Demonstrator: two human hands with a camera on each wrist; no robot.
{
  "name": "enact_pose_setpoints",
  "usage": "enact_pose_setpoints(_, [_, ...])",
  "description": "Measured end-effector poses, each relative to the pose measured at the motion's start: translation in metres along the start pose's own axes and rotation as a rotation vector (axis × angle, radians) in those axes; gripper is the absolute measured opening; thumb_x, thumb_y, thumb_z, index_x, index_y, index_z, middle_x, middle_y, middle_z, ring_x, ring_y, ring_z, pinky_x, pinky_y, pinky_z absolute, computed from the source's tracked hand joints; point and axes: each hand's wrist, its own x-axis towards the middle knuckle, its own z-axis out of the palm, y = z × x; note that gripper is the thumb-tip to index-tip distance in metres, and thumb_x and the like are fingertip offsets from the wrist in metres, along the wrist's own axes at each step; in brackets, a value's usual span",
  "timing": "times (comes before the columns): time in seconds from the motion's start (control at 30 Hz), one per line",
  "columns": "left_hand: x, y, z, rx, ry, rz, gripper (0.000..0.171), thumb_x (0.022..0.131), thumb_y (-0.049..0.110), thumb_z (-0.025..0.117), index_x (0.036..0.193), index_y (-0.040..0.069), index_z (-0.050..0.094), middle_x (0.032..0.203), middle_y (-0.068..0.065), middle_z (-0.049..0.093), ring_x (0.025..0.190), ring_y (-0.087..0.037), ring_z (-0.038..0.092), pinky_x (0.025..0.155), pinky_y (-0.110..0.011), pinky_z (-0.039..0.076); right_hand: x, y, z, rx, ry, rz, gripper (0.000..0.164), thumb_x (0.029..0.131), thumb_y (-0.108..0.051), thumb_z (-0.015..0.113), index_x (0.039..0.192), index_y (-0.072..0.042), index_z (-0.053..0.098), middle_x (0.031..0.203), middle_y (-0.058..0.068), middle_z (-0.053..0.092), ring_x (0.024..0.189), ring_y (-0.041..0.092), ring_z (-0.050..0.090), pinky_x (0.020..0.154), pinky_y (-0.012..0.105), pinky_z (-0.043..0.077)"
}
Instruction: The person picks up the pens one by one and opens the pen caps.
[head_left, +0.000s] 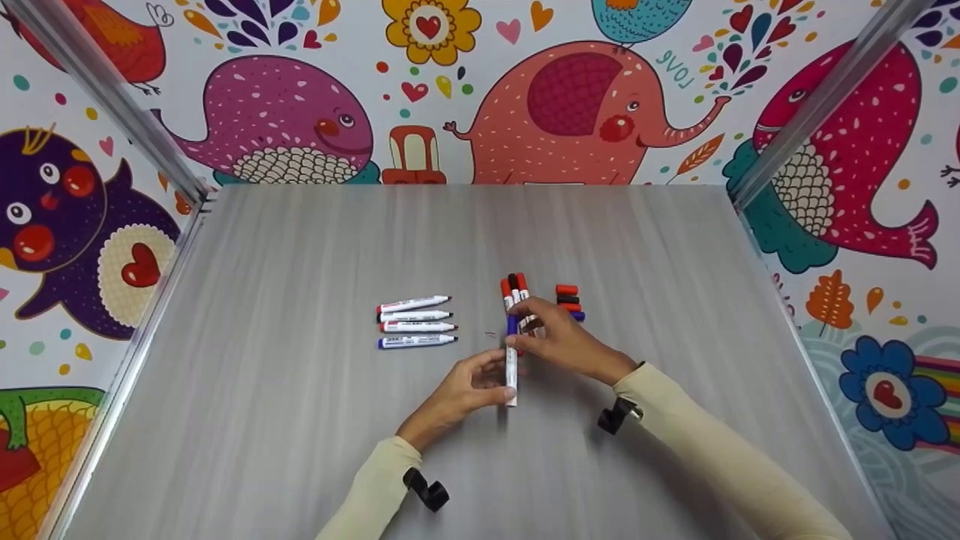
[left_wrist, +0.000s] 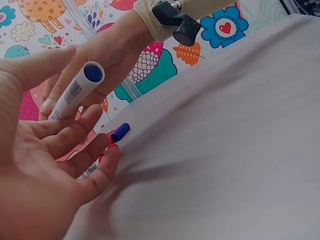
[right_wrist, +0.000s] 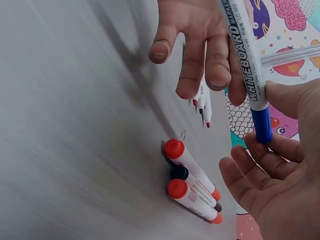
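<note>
White cartoon-print walls back grey counter. R-hand grip pinches blue-capped marker above counter, partly hiding 3 capped markers; L-hand grip, fingers spread, nr marker's butt, contact unclear. 4 uncapped markers to L; 4 loose caps just beyond R-hand grip.

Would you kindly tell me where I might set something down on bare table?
The table is bare left of the uncapped markers and behind them to the patterned wall. It is crowded around the left hand, right hand, capped markers and loose caps.
</note>
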Motion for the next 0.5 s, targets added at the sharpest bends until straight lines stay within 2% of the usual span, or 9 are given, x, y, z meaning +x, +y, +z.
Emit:
enact_pose_setpoints(0.3, [0.006,0.008,-0.003,0.065,0.059,0.021,0.054,0.103,0.015,0.073,0.146,-0.013,0.058,0.137,-0.032,0.069,0.129,-0.052,0.065,0.098,-0.033,0.056,-0.008,-0.001,0.0,-0.016,0.049,-0.029,0.05,0.102,-0.025,0.082,0.141,0.0,0.063,0.124,0.007,0.067,0.112,0.025,0.069,0.102,0.056,0.057])
enact_pose_setpoints(0.4, [0.009,0.012,-0.005,0.094,0.063,0.014,0.05,0.103,0.015,0.073,0.143,-0.013,0.06,0.134,-0.032,0.07,0.124,-0.047,0.069,0.095,-0.031,0.056,-0.009,0.0,0.001,-0.032,0.064,-0.048,0.047,0.101,-0.023,0.083,0.138,0.0,0.065,0.121,0.005,0.067,0.108,0.022,0.069,0.099,0.055,0.058])
enact_pose_setpoints(0.5, [0.01,0.015,-0.008,0.145,0.053,0.012,0.047,0.104,0.015,0.074,0.14,-0.014,0.062,0.132,-0.033,0.071,0.119,-0.039,0.073,0.094,-0.03,0.057,-0.011,0.001,0.002,-0.062,0.077,-0.074,0.042,0.101,-0.021,0.083,0.133,0.001,0.068,0.117,0.004,0.069,0.102,0.02,0.068,0.094,0.05,0.059])
